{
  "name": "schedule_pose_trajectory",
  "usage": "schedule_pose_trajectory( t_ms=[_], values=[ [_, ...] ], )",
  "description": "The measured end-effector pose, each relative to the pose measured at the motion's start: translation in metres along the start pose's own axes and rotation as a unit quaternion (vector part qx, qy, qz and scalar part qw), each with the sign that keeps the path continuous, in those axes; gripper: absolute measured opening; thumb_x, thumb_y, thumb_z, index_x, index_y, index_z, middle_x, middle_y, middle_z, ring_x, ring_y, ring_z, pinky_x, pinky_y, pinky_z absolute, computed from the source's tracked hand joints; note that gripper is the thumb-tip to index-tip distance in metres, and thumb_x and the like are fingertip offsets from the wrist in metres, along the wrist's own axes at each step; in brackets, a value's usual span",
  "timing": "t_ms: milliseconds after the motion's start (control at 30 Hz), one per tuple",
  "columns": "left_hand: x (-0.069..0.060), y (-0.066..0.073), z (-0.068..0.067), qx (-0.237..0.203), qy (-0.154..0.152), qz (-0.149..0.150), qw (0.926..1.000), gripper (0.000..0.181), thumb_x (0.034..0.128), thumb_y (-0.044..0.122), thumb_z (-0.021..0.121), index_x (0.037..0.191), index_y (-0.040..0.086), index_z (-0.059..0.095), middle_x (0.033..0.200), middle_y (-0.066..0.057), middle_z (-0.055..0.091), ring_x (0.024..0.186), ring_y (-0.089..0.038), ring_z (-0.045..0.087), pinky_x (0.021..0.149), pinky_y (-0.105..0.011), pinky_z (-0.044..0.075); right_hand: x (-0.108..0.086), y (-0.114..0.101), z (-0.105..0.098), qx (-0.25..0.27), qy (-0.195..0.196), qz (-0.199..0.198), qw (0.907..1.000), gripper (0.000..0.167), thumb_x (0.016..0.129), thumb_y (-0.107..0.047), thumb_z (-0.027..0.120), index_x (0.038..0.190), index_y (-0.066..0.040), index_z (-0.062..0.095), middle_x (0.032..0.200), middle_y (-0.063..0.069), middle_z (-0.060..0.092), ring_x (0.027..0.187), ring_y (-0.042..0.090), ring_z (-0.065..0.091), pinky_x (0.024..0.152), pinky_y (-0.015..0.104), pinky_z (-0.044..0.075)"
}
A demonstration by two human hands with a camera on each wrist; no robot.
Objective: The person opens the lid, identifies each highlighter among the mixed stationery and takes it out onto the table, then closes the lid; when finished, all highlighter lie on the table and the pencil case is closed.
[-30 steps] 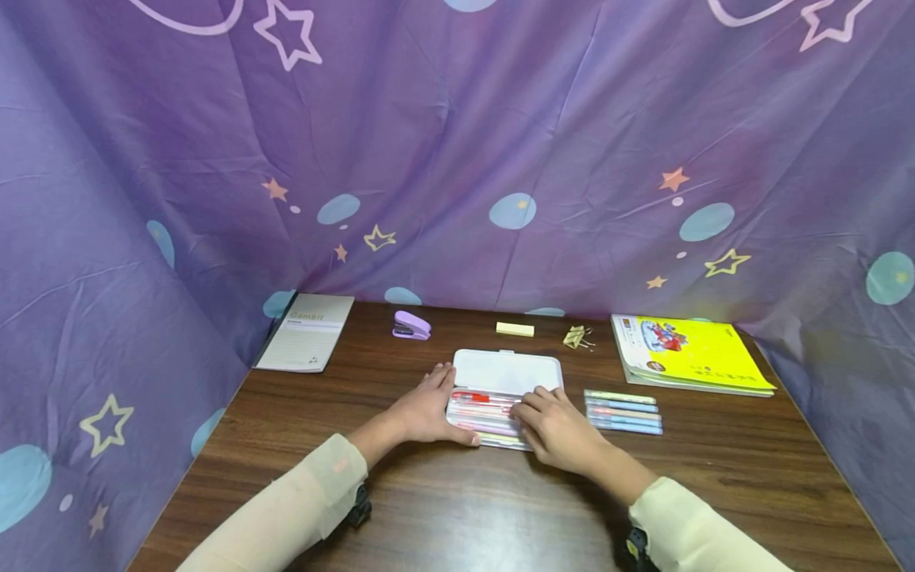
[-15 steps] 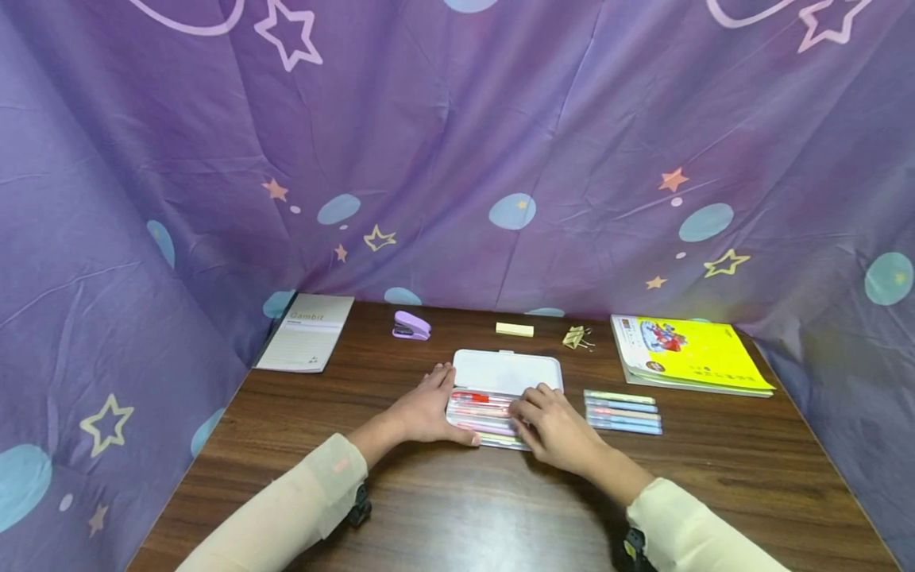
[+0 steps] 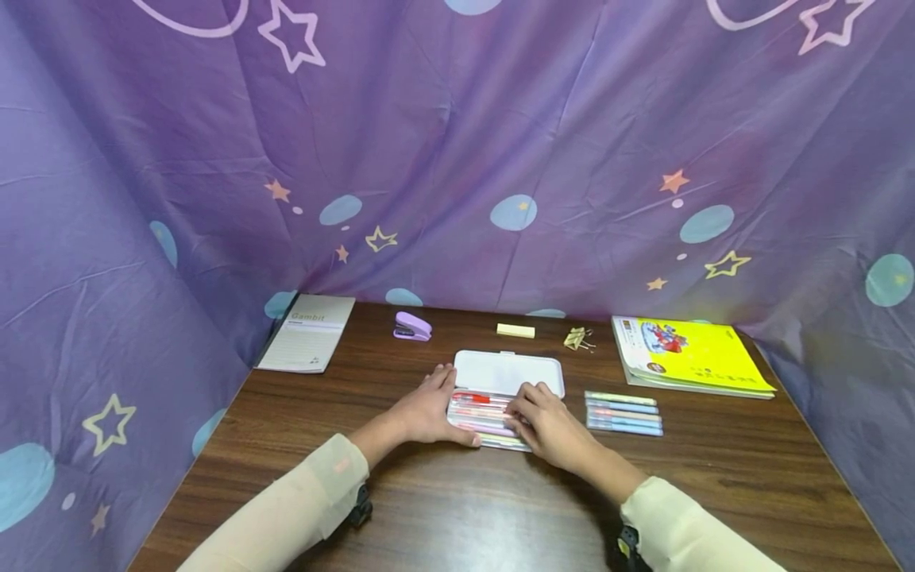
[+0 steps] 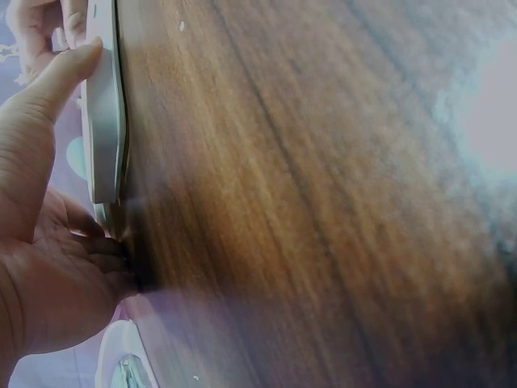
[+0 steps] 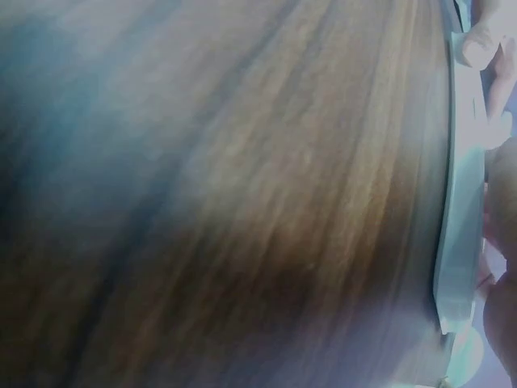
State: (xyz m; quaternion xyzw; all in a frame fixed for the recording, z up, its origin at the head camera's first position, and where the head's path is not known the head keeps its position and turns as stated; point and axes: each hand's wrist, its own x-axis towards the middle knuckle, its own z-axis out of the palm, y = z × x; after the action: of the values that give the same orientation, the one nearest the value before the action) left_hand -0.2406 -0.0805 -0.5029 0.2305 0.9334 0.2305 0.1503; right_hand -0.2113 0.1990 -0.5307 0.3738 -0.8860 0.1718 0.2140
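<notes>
An open white case (image 3: 508, 373) lies on the table with its lid folded back, several pens (image 3: 475, 411) lying side by side in it. My left hand (image 3: 426, 407) holds the case's left end, thumb on the front edge and fingers at the left side. In the left wrist view, the left hand (image 4: 48, 242) has its thumb on the rim of the case (image 4: 105, 129). With bent fingers, my right hand (image 3: 554, 425) touches the pens at the case's right half; whether it pinches one is hidden. The right wrist view shows the case's front side (image 5: 464, 186) beside that hand (image 5: 502, 242).
Several more pens (image 3: 623, 413) lie in a row right of the case. Behind stand a purple stapler (image 3: 412, 326), a yellow sticky pad (image 3: 515, 330) and gold binder clips (image 3: 576, 339). A grey notebook (image 3: 307, 334) is at back left, yellow books (image 3: 704, 353) at back right.
My right hand has shifted slightly left over the pens in the case. The left hand and the case have stayed in place.
</notes>
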Motion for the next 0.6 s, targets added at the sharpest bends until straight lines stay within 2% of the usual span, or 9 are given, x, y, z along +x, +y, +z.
schedule_pose_trajectory(
  t_ms=[233,600],
  values=[
    [0.001,-0.001,0.0,0.0,0.0,0.002,1.0,0.145,0.0785,0.077,0.087,0.175,-0.005,0.014,0.184,-0.028,0.013,0.173,-0.043,0.012,0.141,-0.053,0.021,0.004,-0.002,0.002,-0.002,-0.025,0.024,0.9994,0.016,0.097,-0.024,0.087,0.101,-0.013,0.076,0.096,-0.004,0.065,0.087,0.013,0.056,0.072,0.03,0.054],
    [0.0,0.001,-0.001,0.003,-0.002,0.001,1.0,0.145,0.0792,0.078,0.085,0.175,-0.005,0.015,0.184,-0.027,0.013,0.173,-0.044,0.013,0.14,-0.055,0.023,0.02,-0.013,0.01,-0.01,-0.051,0.02,0.9985,0.014,0.102,-0.027,0.081,0.103,-0.013,0.077,0.098,-0.002,0.066,0.089,0.016,0.056,0.077,0.035,0.054]
  ],
)
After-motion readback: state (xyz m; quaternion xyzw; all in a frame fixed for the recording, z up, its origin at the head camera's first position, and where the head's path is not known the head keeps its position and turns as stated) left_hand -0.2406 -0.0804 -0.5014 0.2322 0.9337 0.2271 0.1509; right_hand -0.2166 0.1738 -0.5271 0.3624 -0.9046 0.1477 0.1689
